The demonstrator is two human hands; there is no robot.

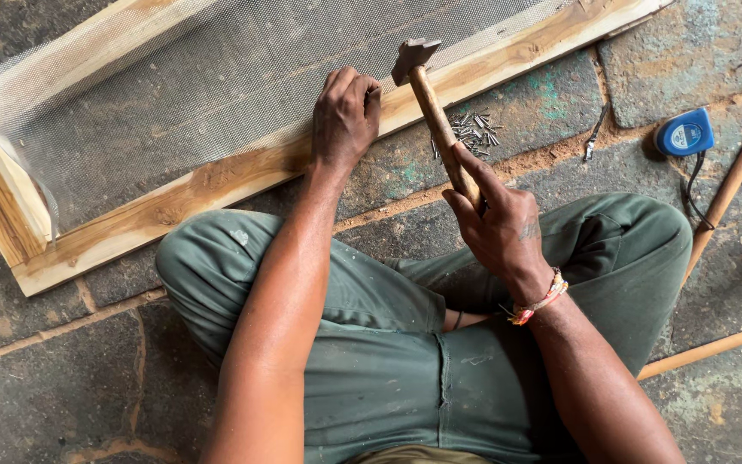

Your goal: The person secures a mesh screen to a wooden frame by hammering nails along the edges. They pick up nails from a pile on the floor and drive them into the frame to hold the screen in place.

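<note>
My left hand [347,116] is curled into a loose fist on the near rail of the wooden frame [216,176], fingertips pressed together at the edge of the grey mesh [216,77] — I cannot tell whether they pinch a nail. My right hand [498,225] is wrapped tight around the wooden handle of the hammer [434,107], whose metal head sits just above the rail, right beside the left fingers. The frame lies slanted on the stone floor [53,387] in front of my crossed legs. A small heap of nails [474,131] lies on the floor just past the hammer handle. Farther right sits a round blue tape measure [685,133] with a pale label on its face — near it, a wooden stick [727,193].
</note>
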